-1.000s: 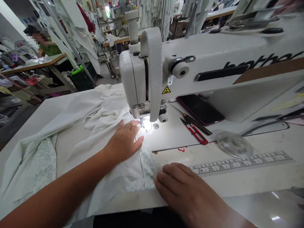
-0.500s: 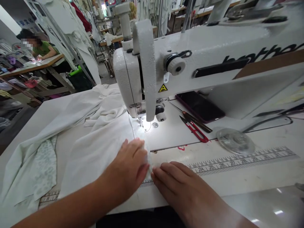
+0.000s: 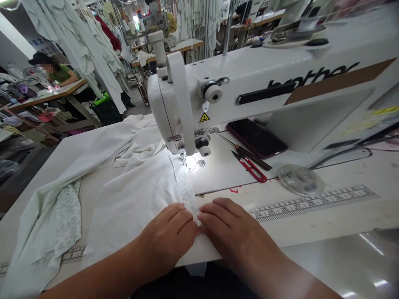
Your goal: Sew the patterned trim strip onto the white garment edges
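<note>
Head view: white, seemingly folded fabric (image 3: 134, 195)

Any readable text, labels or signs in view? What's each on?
"brother": black lettering on the white sewing machine arm.
"24 25 26 27": on the grey printed measuring scale along the white table top; its further numbers are too blurred.
No words: yellow triangular warning sign on the machine head; symbol too small.
Too small to read: printed scale at the table's left; blue wall sign in the background.
</note>
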The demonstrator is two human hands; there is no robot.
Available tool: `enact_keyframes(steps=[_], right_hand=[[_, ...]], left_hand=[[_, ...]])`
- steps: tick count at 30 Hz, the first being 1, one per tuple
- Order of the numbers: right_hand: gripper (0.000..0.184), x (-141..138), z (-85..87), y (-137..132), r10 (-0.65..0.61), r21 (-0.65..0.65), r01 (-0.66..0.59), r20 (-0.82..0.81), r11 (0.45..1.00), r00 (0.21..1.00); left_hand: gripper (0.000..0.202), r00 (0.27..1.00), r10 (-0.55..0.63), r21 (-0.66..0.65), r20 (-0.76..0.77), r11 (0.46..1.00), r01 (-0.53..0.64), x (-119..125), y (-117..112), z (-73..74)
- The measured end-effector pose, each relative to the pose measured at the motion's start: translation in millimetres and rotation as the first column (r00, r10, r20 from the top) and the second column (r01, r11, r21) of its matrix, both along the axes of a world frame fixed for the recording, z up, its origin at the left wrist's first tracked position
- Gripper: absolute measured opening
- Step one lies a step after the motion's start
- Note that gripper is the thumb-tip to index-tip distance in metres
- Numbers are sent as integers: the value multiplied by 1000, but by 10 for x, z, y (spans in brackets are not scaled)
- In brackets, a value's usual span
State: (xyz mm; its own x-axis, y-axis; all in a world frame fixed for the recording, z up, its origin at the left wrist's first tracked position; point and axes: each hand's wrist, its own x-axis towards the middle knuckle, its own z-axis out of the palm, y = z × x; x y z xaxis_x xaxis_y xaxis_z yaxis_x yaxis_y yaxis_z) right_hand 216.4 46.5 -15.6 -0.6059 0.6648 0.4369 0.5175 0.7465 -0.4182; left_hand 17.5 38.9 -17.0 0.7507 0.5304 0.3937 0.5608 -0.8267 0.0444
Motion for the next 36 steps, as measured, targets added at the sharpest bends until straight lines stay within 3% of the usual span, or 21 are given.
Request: enact_keyframes(steps=[5, 10, 14, 16, 19, 22, 27, 32, 36], right_hand=[[19, -20, -21, 26, 16, -67, -9, 101, 998, 995], [11, 9, 11, 36, 5, -131, 1, 49, 991, 999], [11, -9, -4, 43, 30, -60, -30, -11, 998, 1000], [15, -18, -34, 44, 41, 16, -41, -22, 999, 999], [15, -21, -44, 51, 106, 70, -109, 47, 992, 993], [9, -21, 9, 75, 179, 60, -193, 187, 979, 966], [4, -32, 87, 108, 198, 92, -234, 299, 968, 934], [7, -12, 19, 106, 189, 34, -202, 233, 979, 954], [16, -18, -24, 132, 115, -34, -115, -3, 993, 993]], left_hand=[[5, 997, 16, -96, 69, 995, -9, 34, 12, 108], [17, 999, 16, -78, 38, 997, -13, 32, 40, 96], [13, 974, 82, -248, 211, 968, -28, 4, 54, 112], [13, 972, 72, -289, 225, 957, -4, -13, 59, 162], [15, 990, 17, -297, 141, 954, 26, -19, 100, 263], [19, 996, 47, -302, 81, 953, -20, 2, 232, 325], [22, 993, 50, -156, 108, 987, -33, -9, 525, 197], [27, 991, 74, -131, 112, 990, -60, -89, 478, 87], [33, 983, 134, -350, 123, 933, -83, -54, 246, 261]])
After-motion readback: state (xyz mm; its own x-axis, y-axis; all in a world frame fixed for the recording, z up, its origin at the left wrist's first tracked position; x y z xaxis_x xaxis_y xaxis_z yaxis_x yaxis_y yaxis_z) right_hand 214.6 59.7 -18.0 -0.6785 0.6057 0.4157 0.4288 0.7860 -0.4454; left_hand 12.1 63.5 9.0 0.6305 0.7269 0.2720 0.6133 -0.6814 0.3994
